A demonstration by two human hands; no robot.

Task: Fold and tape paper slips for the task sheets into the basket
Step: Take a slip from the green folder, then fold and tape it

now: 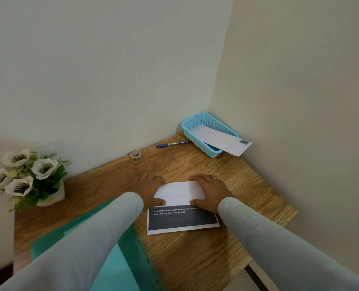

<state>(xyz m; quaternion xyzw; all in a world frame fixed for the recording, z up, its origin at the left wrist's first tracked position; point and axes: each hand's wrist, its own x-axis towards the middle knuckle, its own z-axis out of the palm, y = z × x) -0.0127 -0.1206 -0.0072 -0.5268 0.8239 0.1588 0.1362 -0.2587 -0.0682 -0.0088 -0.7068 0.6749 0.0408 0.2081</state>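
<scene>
Leans over a wooden bench [195, 259] set into a corner between two pale walls. Reaches forward with both arms in pale grey-green sleeves, forearms coming in from 7 and 5 o'clock toward the bench's middle.

Presses down there on a task sheet [182, 220]: upper part folded over as a white flap [177, 193], lower part showing a dark block with white print.

Lays the left hand [148, 189] palm down at the flap's 9 o'clock end, fingers straight and spread on the wood beside the paper, thumb flat on the flap's near corner. Lays the right hand [209, 192] palm down at the 3 o'clock end, fingers together over the fold's far edge, thumb flat on the near corner, a ring [216, 179] on one finger. Curls neither hand round anything; only flattens the paper.

At 1 o'clock, tight in the corner: a light-blue mesh basket [187, 131]. In it, aslant, a folded white slip [218, 140], one end down inside, the other jutting over the rim, a small green tape piece [243, 141] on the jutting end.

At 12 o'clock, just beside the basket: a blue pen [172, 144], flat on the wood.

At 11 o'clock, near the wall: a small tape roll [135, 155].

At 9 o'clock, by the bench's edge: white flowers [27, 175] in a white pot.

At 7 o'clock, under the left forearm: a teal folder [119, 261].
</scene>
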